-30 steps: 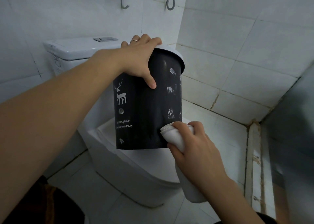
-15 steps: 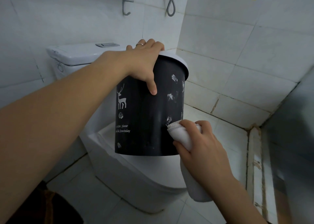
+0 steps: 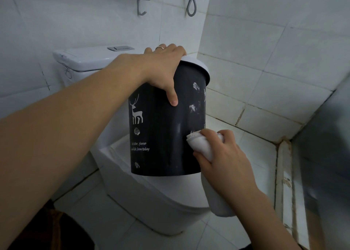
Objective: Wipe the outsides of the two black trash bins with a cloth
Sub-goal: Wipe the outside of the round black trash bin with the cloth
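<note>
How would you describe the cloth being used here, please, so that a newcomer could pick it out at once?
Find the white toilet in the tiled corner; a black bin with a white deer print is held over its closed lid by the left hand. Against the bin's lower right side, the right hand grips the cloth: a bunched white rag, its loose end hanging below the wrist.

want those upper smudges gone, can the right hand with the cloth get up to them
Probably yes: the right hand presses the white cloth low on the black trash bin, and bare wall leads up to the smudges.
</note>
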